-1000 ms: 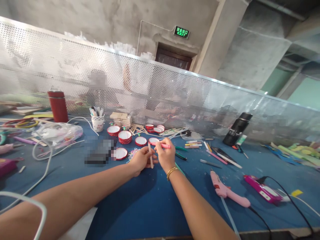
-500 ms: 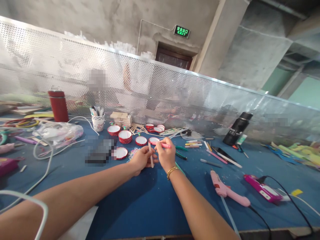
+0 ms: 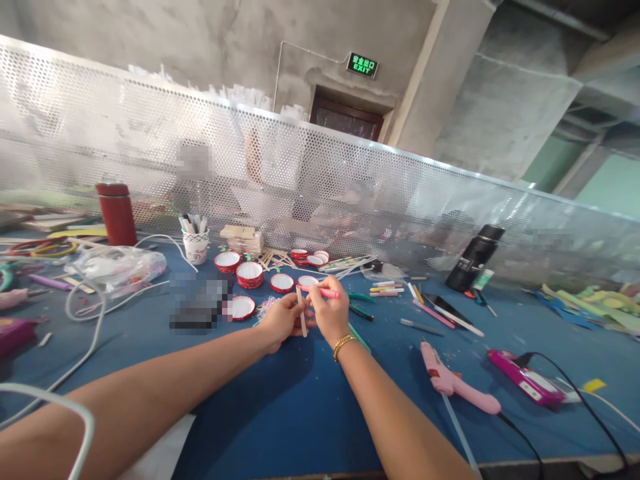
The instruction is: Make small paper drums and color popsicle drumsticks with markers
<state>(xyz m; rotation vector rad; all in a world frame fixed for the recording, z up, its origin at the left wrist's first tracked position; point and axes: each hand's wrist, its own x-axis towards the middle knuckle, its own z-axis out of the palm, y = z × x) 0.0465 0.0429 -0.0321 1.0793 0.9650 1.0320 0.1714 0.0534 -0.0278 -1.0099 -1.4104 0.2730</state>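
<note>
Over the middle of the blue table, my left hand (image 3: 281, 321) is closed on a pale wooden craft stick (image 3: 302, 320), held nearly upright between thumb and fingers. My right hand (image 3: 331, 311), with a gold bracelet at the wrist, grips a pink marker (image 3: 327, 292) like a pen. The marker's tip is at the upper end of the stick; whether it touches the wood is too small to tell. Just beyond my hands lie round red-rimmed pieces with white insides (image 3: 282, 283). A small heap of thin pale strands (image 3: 266, 306) is beside my left hand, partly hidden by it.
A phone-like dark object (image 3: 203, 303), blurred out, lies left. Behind stand a paper cup of markers (image 3: 195, 243) and a red flask (image 3: 117, 215). To the right are a pink glue gun (image 3: 453, 383), a purple device (image 3: 525, 377), loose markers (image 3: 386, 289) and a black bottle (image 3: 474, 259).
My right hand and the pink marker have shifted very slightly left. My left hand keeps the craft stick in the same place.
</note>
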